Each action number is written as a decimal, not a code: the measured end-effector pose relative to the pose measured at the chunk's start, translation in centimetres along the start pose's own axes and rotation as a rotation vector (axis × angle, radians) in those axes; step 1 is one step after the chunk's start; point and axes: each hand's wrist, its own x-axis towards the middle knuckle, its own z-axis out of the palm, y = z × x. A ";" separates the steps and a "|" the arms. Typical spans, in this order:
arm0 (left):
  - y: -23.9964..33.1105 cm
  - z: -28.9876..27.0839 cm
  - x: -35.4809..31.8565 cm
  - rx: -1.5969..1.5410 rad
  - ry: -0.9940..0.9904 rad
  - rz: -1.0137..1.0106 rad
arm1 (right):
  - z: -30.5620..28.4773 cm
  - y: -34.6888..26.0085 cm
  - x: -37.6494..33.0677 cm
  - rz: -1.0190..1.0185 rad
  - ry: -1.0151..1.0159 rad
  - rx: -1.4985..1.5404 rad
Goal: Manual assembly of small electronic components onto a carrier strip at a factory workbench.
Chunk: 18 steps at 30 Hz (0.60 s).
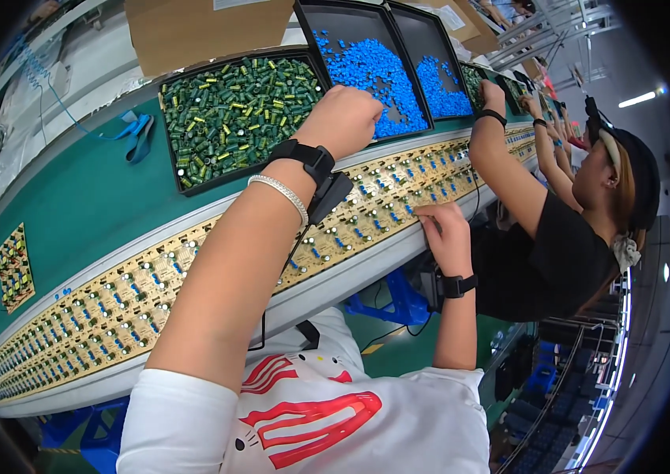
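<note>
My left hand (343, 118) reaches over the tray of small blue components (382, 75), close to its near left corner. Its fingers are curled together, and their tips are partly turned from view, so what they hold is hidden. Lower and to the right, my right hand (447, 231) rests at the near edge of a long row of tan circuit boards (350, 207). Thumb and forefinger come together over a board there; anything between them is too small to name. Green cylindrical capacitors, white-topped parts and blue parts stand in rows on the boards.
A black tray of green capacitors (240, 110) lies left of the blue ones. A second tray of blue parts (441, 87) stands farther right. One loose board (15, 268) and a blue strap (139, 136) lie on the green table. A co-worker (564, 229) works close at my right.
</note>
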 end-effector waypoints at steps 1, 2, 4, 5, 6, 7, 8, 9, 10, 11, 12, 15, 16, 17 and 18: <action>0.0 0.0 0.0 0.001 -0.013 -0.008 | 0.0 -0.2 0.0 0.001 0.003 -0.001; 0.0 -0.1 0.0 0.001 -0.027 -0.015 | 0.2 -0.4 -0.1 0.028 0.005 0.032; 0.0 0.0 -0.1 -0.007 -0.012 -0.008 | 0.3 -0.5 -0.2 0.058 0.010 0.063; -0.1 0.0 -0.1 -0.015 0.005 -0.004 | 0.5 -0.3 -0.2 0.029 0.023 0.075; -0.2 0.0 -0.1 -0.016 0.004 0.000 | 0.6 -0.1 -0.1 0.000 0.036 0.088; -0.1 0.1 0.0 -0.024 0.009 0.005 | 0.5 0.1 -0.2 0.005 0.036 0.084; 0.0 0.2 0.0 -0.031 0.014 0.009 | 0.3 0.3 -0.2 0.026 0.022 0.117; 0.2 0.3 0.1 -0.036 0.012 0.013 | 0.2 0.5 -0.2 0.046 0.008 0.151; 0.0 0.3 0.1 -0.027 0.003 0.006 | 0.1 0.6 0.0 0.045 0.013 0.152; -0.2 0.3 0.1 -0.017 -0.006 -0.001 | 0.0 0.6 0.1 0.019 -0.022 0.138; -0.3 0.2 0.1 -0.018 0.008 0.008 | -0.1 0.7 0.4 -0.007 -0.057 0.123; -0.3 0.2 0.2 -0.026 0.002 0.009 | -0.8 1.0 0.9 -0.145 -0.101 0.081; -0.4 0.1 0.4 -0.020 -0.012 0.001 | -0.8 1.0 1.1 -0.145 -0.097 0.083; -0.4 0.1 0.3 -0.016 -0.013 0.005 | -0.8 0.8 1.2 -0.146 -0.105 0.066; -0.2 0.1 0.3 -0.028 -0.007 0.008 | -0.8 0.6 1.4 -0.147 -0.112 0.049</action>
